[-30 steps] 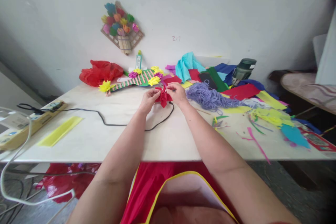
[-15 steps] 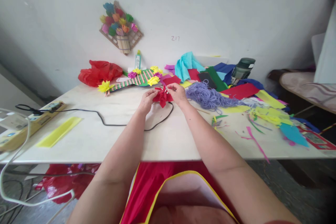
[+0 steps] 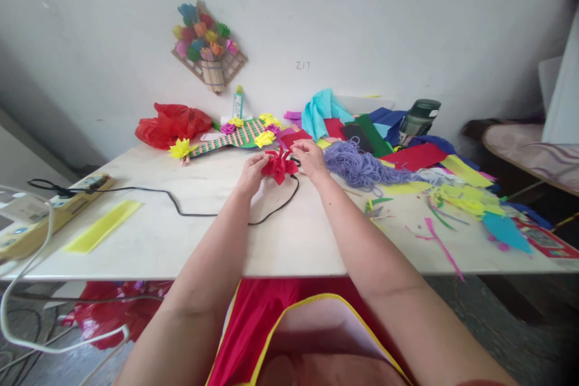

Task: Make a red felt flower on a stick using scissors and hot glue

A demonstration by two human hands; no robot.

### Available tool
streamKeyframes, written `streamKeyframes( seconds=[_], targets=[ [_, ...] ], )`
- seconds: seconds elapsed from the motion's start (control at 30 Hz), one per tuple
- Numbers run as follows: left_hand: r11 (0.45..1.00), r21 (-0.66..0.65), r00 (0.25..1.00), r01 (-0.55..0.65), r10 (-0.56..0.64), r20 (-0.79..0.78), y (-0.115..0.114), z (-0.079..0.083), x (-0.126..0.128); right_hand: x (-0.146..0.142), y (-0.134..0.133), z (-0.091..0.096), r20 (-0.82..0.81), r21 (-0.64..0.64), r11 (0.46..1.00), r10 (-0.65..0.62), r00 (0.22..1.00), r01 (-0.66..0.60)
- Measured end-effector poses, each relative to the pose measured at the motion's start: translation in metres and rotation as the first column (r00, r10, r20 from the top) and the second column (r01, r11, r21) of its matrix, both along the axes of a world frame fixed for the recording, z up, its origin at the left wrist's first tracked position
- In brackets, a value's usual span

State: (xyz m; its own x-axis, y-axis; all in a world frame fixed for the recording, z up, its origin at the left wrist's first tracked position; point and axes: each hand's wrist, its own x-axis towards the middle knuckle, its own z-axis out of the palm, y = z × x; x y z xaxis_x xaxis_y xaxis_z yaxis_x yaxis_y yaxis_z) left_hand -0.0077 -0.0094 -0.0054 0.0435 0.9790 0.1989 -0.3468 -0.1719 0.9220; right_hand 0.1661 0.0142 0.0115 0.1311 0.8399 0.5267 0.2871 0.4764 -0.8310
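A red paper flower (image 3: 279,167) with pointed petals is held just above the table, in front of me. My left hand (image 3: 254,170) is closed on its left side, thumb and fingers pinching the paper. My right hand (image 3: 309,157) is at the flower's right, slightly apart from it, fingers bent and parted with nothing visible between them. A small dark object (image 3: 295,161) shows between the flower and my right hand; its kind is unclear. From beneath the flower, a black cable (image 3: 181,213) runs left across the table.
Behind the flower lies a green striped craft panel (image 3: 244,136) with paper flowers. Purple yarn (image 3: 357,164), coloured paper and a dark bottle (image 3: 420,117) crowd the right. A yellow strip (image 3: 103,227) and power strip (image 3: 58,211) are at left. A red plastic bag (image 3: 174,125) sits behind.
My right hand has let go of the flower's right side and moved slightly right. My left hand keeps hold of the flower, which has shifted slightly left.
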Motion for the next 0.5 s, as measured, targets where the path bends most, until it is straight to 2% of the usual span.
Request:
streamKeyframes(
  seconds=[0.23,0.5],
  targets=[
    [0.998,-0.035,0.996,-0.057,0.059,0.065,0.001,0.002,-0.002,0.014,0.000,0.003,-0.003,-0.147,0.977,-0.159,0.987,0.156],
    [0.994,-0.056,0.988,-0.090,0.097,0.124,0.002,0.003,-0.005,0.017,-0.006,0.006,0.161,-0.167,0.963,-0.185,0.969,0.211]
  ],
)
